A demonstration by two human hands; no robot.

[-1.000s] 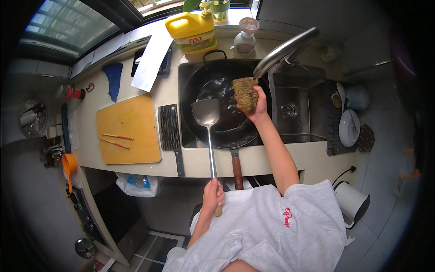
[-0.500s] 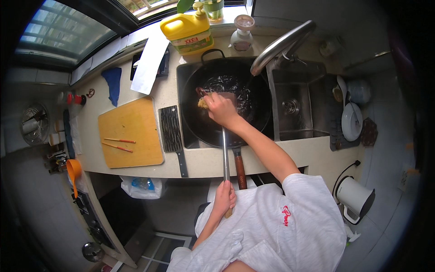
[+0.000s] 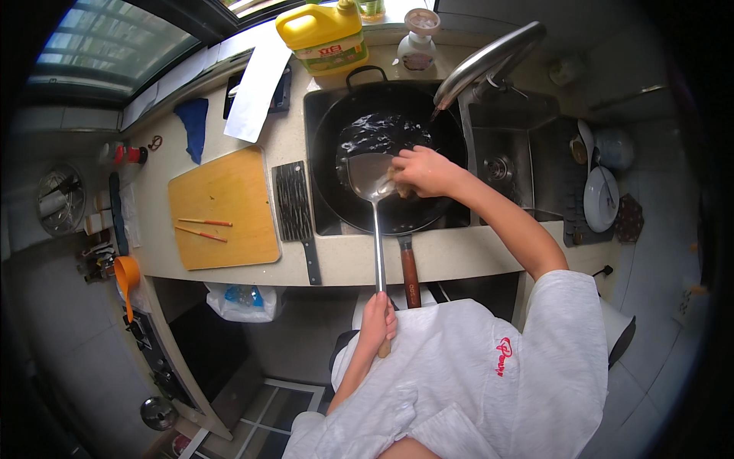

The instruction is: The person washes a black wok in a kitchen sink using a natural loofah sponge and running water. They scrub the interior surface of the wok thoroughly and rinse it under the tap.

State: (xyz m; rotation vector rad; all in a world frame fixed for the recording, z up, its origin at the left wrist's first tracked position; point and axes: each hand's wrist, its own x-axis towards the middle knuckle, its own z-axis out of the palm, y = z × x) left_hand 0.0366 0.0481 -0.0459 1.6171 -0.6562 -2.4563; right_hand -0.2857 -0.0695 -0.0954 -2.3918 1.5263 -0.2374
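- Left hand [image 3: 375, 321] is wrapped around the lower end of the spatula [image 3: 378, 252], fingers closed on the handle, just in front of the white shirt [image 3: 459, 367].
- Right hand [image 3: 428, 170] reaches over the wok [image 3: 330, 183], fingers bent and pinching a brown scrubber [image 3: 401, 188] at the right edge of the spatula's blade. Fingers hide much of the scrubber and it is blurred, so it seems to touch the metal, though how firmly I cannot tell.
- Spatula: blade above the wok's inside, handle running toward the body across the wok's near rim and the counter edge.
- Wok: black, sitting over the left basin of the sink, with rippled, shiny water [image 3: 375, 131] inside. Its wooden handle [image 3: 410, 275] points toward the body; a loop handle [image 3: 367, 74] is on the far side.
- Tap [image 3: 489, 61]: its mouth is over the wok's right part.
- Right basin [image 3: 527, 138]: bare metal, drain showing.
- Left of the wok: a cleaver [image 3: 292, 203] with a dark, streaked blade, then a wooden board [image 3: 225, 252] bearing two chopsticks [image 3: 205, 222].
- Behind the board: a blue cloth [image 3: 193, 126] and a white paper [image 3: 260, 88] lying over a dark box [image 3: 283, 92].
- Behind the wok: a yellow jug [image 3: 325, 38] and a white pump bottle [image 3: 417, 50].
- Far right: a white plate [image 3: 602, 200] on a dark mat [image 3: 577, 226].
- Below the counter, left: a plastic bag [image 3: 241, 302].
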